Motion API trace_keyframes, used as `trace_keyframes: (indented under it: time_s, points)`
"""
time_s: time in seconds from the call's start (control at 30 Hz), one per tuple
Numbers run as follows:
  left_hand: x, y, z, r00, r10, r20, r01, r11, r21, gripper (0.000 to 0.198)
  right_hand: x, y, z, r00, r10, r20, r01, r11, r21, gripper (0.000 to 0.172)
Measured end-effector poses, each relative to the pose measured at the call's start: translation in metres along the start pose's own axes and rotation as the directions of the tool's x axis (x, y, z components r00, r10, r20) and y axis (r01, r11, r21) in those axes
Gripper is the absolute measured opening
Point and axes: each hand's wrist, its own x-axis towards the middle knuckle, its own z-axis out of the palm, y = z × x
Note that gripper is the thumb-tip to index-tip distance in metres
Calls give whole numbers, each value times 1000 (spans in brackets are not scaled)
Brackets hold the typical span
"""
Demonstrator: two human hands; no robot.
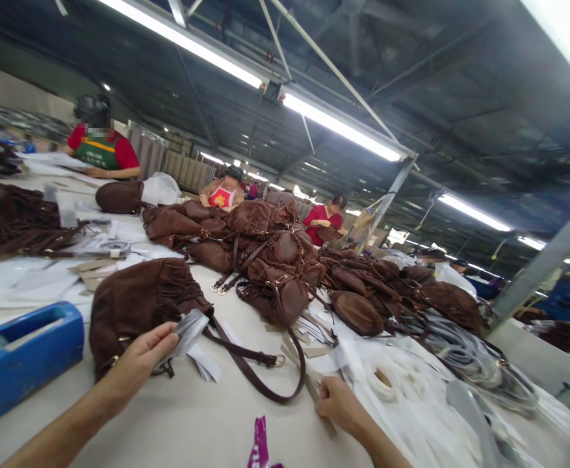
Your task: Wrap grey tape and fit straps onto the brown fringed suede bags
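My left hand (pixel 143 354) pinches a small clear plastic packet (pixel 187 335) between thumb and fingers, in front of a brown fringed bag (pixel 138 299). The bag's dark strap (pixel 277 393) curves over the white table toward the right. My right hand (pixel 338 403) is closed around a thin brown-grey strip (pixel 312 389) near the strap's outer bend. What the strip is made of cannot be made out. White paper slips (pixel 204 364) lie beside the bag.
A blue tape dispenser (pixel 26 364) stands at the left. Brown bags (pixel 265 247) are heaped behind. White wrapping (pixel 401 383) and plastic-covered straps (pixel 465 357) lie right. A purple piece (pixel 260 445) is at the front. Several people work beyond.
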Motion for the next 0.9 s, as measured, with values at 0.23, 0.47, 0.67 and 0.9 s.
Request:
trace_keyframes:
  time_s: [0.23, 0.47, 0.67, 0.9]
  points:
    - [-3, 4, 0, 1000, 5, 20, -5, 1000, 11, 34, -31, 22, -29, 942, 88, 324, -191, 933, 304, 28]
    - [7, -11, -5, 1000, 2, -1, -2, 999, 47, 57, -28, 35, -34, 971, 57, 234, -136, 930, 340, 20]
    - [7, -10, -4, 999, -44, -30, 45, 999, 19, 67, -41, 39, -37, 991, 37, 129, -64, 976, 210, 15]
    - [5, -6, -3, 998, -69, -4, 68, 997, -47, 64, -58, 28, -73, 964, -193, -181, 149, 961, -235, 9]
